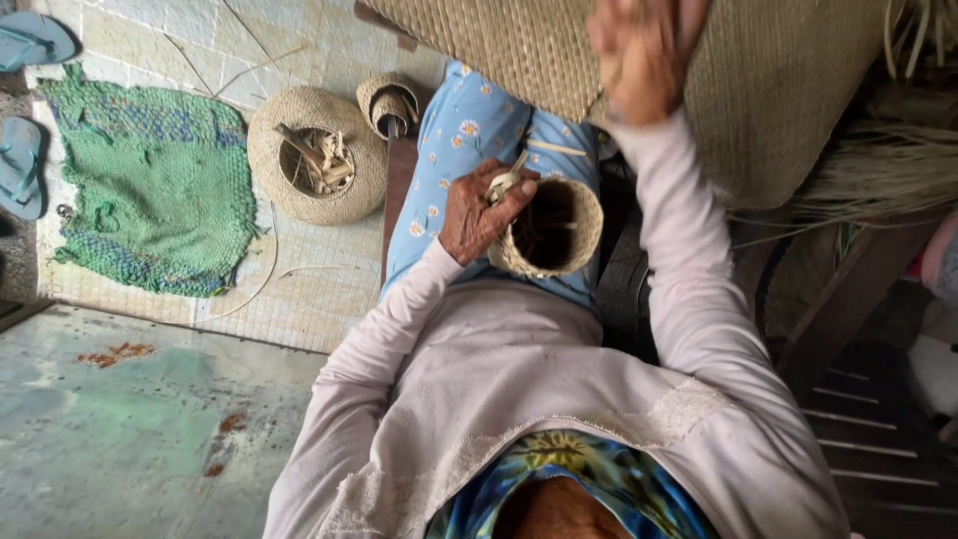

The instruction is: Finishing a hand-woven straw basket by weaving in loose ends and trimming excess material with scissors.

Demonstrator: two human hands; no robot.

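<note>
On the lap, against the blue flowered cloth, sits a small woven basket [547, 230], its dark round mouth facing up toward the camera, so its long axis runs roughly along the line of sight. The left hand [482, 212] grips its rim, fingers closed over the edge together with a pale loose strip. It looks light, springy rather than stiff, dry and a little rough, best held at the rim, since the walls would likely give under a squeeze. Farther up, the right hand [639, 55], blurred, presses against a large woven mat [758, 90]; whether it clasps anything I cannot tell. On the tiled floor beyond lie a shallow woven bowl [317, 155] of scraps and a green knitted mat [150, 185].
</note>
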